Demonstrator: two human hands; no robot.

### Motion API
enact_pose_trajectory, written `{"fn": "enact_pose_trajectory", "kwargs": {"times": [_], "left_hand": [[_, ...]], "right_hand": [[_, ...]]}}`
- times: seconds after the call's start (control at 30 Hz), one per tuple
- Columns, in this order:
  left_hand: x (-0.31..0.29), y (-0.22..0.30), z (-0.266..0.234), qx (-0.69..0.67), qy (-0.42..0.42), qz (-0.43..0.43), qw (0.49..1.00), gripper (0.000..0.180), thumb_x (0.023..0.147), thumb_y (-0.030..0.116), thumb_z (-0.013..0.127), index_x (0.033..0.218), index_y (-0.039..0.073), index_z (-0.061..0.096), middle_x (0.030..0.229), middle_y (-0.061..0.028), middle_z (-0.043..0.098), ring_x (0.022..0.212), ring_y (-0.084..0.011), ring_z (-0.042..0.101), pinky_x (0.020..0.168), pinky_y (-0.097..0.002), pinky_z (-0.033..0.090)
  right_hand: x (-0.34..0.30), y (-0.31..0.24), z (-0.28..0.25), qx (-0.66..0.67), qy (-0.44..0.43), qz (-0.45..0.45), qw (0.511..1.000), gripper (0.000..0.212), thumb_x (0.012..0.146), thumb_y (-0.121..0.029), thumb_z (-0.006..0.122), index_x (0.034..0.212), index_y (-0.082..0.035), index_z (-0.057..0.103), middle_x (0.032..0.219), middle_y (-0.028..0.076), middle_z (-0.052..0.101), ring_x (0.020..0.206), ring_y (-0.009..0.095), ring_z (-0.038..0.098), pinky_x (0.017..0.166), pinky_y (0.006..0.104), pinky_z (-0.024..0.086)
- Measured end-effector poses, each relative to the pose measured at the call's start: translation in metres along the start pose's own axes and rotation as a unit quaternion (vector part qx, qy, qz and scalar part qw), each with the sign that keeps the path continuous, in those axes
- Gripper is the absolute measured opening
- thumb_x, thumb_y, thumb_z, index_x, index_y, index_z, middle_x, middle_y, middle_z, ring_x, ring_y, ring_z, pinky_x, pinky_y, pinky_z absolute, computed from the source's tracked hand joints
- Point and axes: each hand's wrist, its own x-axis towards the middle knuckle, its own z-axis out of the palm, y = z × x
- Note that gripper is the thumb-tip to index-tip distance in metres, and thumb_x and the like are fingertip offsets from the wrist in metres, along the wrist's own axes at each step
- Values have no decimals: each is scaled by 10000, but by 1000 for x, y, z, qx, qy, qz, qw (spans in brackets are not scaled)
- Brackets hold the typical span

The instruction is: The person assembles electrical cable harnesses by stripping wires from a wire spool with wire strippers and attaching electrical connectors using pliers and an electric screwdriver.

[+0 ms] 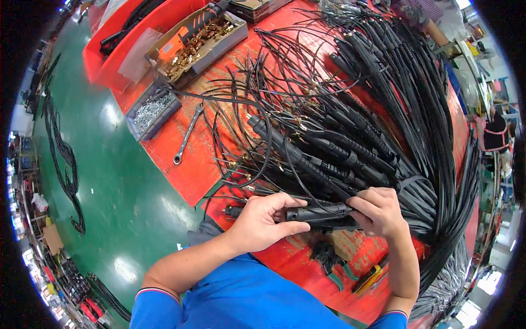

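My left hand (268,218) grips the left end of a black torch handle (318,213), thumb below and fingers above. My right hand (379,211) is closed at its other end, fingers curled where the cable joins; the exact grip point is partly hidden. The handle lies almost level, just in front of my body. Just beyond it, a pile of similar black handles (307,159) with thin leads and brass ends covers the table. One thin black lead (298,178) loops down toward the handle I hold.
Thick black cables (433,142) run along the right of the red table (164,153). At the far left are a box of brass fittings with an orange power tool (176,44), a bin of screws (152,114) and a wrench (188,134). Green-handled pliers (335,277) and a yellow cutter (367,278) lie nearer me.
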Motion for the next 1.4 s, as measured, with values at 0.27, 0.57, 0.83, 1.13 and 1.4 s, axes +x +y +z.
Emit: {"fn": "enact_pose_trajectory", "kwargs": {"times": [0.27,0.57,0.83,1.13,1.4], "left_hand": [[1,11,-2,96,-21,-9,995,406,835,38,875,1193,-40,701,1041,-91,759,929,-103,718,807,-278,605],[3,13,-7,241,16,151,959,379,864,121,855,1172,-40,704,1130,-149,767,947,-155,748,789,-300,607],[8,16,-8,59,-36,-66,995,355,880,51,835,1198,-39,705,1062,-73,754,894,-85,698,768,-252,588],[8,16,9,169,24,160,972,425,785,145,919,1147,2,747,999,-141,762,861,-214,740,781,-309,584],[-2,15,21,104,19,181,978,425,849,243,856,1189,24,727,927,-120,697,731,-225,669,653,-343,543]], "right_hand": [[5,0,-1,42,11,6,999,258,733,-121,818,967,-80,717,820,50,647,625,243,629,537,370,505],[10,-3,-3,65,-15,48,997,194,780,-139,797,949,-82,723,744,58,608,584,271,600,519,389,472],[5,2,-3,76,-28,39,996,198,768,-147,798,941,-82,726,759,57,622,587,271,596,528,385,468],[4,-2,-1,33,-10,36,999,325,675,-130,804,974,-48,707,843,97,676,674,299,651,591,408,511],[-10,5,7,43,-6,19,999,309,638,-159,757,915,-38,693,830,104,662,630,300,615,567,403,485]]}}
